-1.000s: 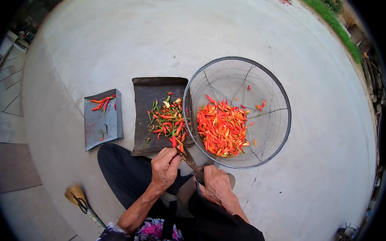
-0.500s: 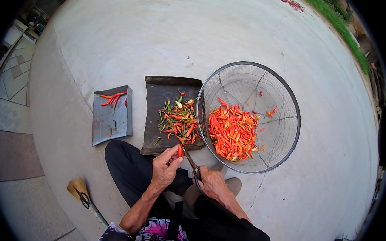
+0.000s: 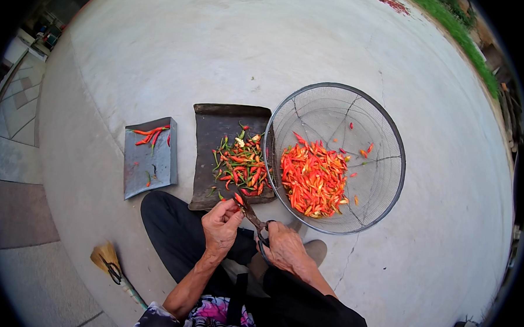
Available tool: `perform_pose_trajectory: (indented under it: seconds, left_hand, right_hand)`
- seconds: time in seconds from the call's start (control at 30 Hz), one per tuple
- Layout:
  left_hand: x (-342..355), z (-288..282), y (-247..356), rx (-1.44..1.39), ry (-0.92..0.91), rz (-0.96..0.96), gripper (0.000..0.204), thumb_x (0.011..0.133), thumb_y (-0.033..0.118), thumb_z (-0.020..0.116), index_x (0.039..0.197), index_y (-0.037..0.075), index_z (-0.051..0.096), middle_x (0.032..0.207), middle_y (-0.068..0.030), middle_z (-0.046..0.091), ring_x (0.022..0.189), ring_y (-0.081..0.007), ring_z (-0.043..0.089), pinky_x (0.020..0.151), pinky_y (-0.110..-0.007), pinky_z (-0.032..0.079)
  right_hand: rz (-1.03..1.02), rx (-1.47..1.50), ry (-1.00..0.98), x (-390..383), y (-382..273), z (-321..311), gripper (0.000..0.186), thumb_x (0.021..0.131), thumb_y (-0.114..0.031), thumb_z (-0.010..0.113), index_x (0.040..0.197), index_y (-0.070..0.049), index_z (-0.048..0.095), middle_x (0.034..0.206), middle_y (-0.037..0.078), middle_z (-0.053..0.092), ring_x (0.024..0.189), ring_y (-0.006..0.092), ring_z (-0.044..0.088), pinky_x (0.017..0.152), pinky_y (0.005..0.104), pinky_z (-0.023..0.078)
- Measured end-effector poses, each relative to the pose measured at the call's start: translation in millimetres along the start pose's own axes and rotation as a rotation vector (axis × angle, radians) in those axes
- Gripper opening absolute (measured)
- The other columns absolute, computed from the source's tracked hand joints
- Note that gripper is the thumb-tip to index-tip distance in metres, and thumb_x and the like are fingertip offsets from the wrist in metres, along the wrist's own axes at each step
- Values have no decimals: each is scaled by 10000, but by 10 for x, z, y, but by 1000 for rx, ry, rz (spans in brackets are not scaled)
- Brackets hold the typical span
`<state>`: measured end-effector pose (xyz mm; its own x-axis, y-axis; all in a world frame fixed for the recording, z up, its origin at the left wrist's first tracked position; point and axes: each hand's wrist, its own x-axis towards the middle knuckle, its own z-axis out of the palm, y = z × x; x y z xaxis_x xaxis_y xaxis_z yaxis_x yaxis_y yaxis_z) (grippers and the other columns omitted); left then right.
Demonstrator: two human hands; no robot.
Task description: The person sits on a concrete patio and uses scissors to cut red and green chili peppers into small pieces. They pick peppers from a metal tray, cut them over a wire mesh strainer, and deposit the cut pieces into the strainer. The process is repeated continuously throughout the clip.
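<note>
Single head view, steeply down, close.

Small red chili (image 3: 238,199) pinched at fingertips, dark scissors (image 3: 254,217) angled, blades at it

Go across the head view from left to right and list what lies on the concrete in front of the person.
Small broom → grey tray with a few red chillies → dark tray with mixed red and green chillies → round wire mesh basket holding a heap of red-orange chillies.

Concrete floor (image 3: 314,43), two trays (image 3: 231,127), mesh basket (image 3: 358,109), broom (image 3: 108,259)
</note>
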<state>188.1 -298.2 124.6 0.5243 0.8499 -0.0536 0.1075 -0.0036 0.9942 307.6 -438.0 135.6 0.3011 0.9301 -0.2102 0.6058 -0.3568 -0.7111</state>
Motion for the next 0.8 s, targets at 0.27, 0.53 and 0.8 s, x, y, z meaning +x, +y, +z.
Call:
perform_pose_trajectory:
  seconds: [0.27,0.53,0.8]
  left_hand:
    - [-14,248,229,244,-112,148,318,826,-66,673,1139,-70,616,811,-1,550,638,-40,473,565,-193,389]
    - [107,409,196,234,-285,244,395,835,-78,642,1225,-49,587,837,-61,570,646,-110,519,575,-234,432]
    - [162,767,221,222,-333,273,323,823,-52,656,1145,-33,633,830,-102,613,669,-171,594,608,-270,479]
  right_hand:
    - [45,-105,73,-79,52,-50,397,791,-280,695,933,21,479,863,227,584,796,398,624,713,487,490]
    - [132,-96,154,-233,128,-235,351,818,-259,679,875,25,480,729,234,599,627,417,616,581,500,492]
    - [285,283,384,-451,332,-169,238,874,-191,637,894,-10,484,645,184,587,598,413,609,542,476,464]
